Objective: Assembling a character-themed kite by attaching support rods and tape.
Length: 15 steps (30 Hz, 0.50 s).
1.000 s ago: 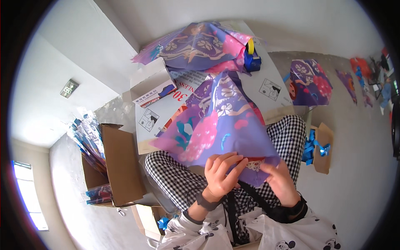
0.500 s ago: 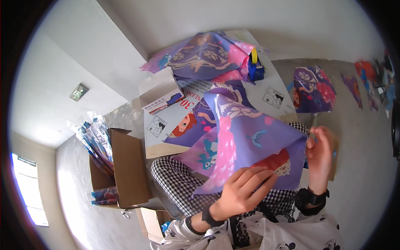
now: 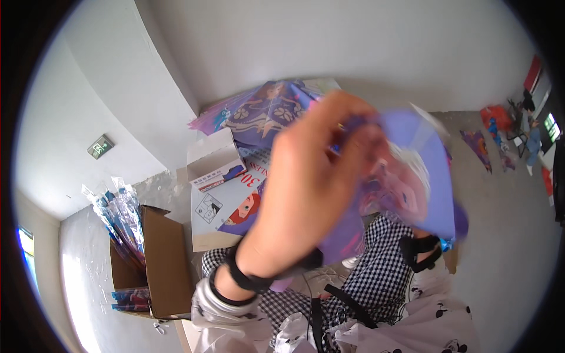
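Note:
My left hand (image 3: 306,170) is raised high and close in front of me, blurred by motion. Its fingers are closed on a purple cloth (image 3: 438,170) printed with a cartoon figure. The cloth hangs to the right of these fingers and spreads over my right arm. Only the wrist (image 3: 421,250) of my right arm shows, with a black band round it. Behind the cloth, my right hand and its fingers are hidden.
A light board (image 3: 206,232) carries a small open carton (image 3: 215,153), a red-haired printed piece (image 3: 244,209) and a heap of purple printed cloth (image 3: 253,117). At left, a brown cardboard box (image 3: 168,259) holds several wrapped packets (image 3: 118,206). Printed pieces (image 3: 475,148) lie far right.
My left hand has risen toward me, lifting the cloth off my lap. The right hand, visible before, is now covered. The view has tilted up slightly.

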Each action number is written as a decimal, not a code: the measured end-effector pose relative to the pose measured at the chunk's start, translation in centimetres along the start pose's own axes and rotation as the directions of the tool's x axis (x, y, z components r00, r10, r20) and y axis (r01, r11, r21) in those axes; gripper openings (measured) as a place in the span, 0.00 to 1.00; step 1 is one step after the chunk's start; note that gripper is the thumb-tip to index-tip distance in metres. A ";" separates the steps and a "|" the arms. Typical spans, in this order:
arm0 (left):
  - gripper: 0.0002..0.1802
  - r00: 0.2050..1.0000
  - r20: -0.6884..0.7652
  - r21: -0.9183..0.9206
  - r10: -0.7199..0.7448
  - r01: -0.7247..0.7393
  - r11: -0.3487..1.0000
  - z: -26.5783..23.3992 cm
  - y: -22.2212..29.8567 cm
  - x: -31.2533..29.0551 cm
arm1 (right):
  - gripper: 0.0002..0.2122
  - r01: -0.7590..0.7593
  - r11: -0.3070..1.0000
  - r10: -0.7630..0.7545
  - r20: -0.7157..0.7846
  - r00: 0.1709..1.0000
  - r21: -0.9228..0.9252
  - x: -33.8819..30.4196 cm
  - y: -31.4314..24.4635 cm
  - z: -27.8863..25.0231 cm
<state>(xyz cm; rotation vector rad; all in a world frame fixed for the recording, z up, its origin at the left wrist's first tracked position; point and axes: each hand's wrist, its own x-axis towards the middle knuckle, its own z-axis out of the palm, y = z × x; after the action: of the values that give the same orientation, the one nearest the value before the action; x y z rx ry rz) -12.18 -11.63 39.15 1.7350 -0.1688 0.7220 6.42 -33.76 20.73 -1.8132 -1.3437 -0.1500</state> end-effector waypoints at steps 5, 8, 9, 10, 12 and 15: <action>0.08 0.971 -0.011 0.279 -0.239 0.232 0.932 -7.9 -2.8 5.3 | 0.23 -0.177 0.910 0.154 0.090 0.984 0.376 7.9 -6.0 8.7; 0.09 0.933 -0.112 0.402 -0.343 0.358 0.843 -12.2 -6.1 5.9 | 0.24 -0.310 0.746 0.233 0.205 0.951 0.589 1.0 -6.2 11.0; 0.10 0.896 -0.170 0.407 -0.410 0.443 0.799 -13.5 -7.3 5.8 | 0.24 -0.358 0.675 0.257 0.249 0.934 0.645 -0.9 -6.0 11.6; 0.10 0.883 -0.193 0.426 -0.428 0.469 0.774 -15.4 -8.7 4.8 | 0.24 -0.407 0.582 0.261 0.312 0.914 0.704 -1.6 -5.7 13.0; 0.11 0.850 -0.258 0.399 -0.459 0.527 0.750 -18.1 -10.9 3.3 | 0.25 -0.492 0.407 0.282 0.406 0.869 0.770 -0.5 -5.2 13.5; 0.12 0.762 -0.315 0.290 -0.566 0.645 0.707 -19.9 -15.2 0.8 | 0.26 -0.595 0.128 0.320 0.535 0.782 0.793 -3.2 0.2 10.8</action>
<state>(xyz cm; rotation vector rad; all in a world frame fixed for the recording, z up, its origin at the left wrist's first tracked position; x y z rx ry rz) -11.82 11.44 29.35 1.9078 0.7217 0.4367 1.29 -28.74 12.10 -1.0319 -0.5800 1.0852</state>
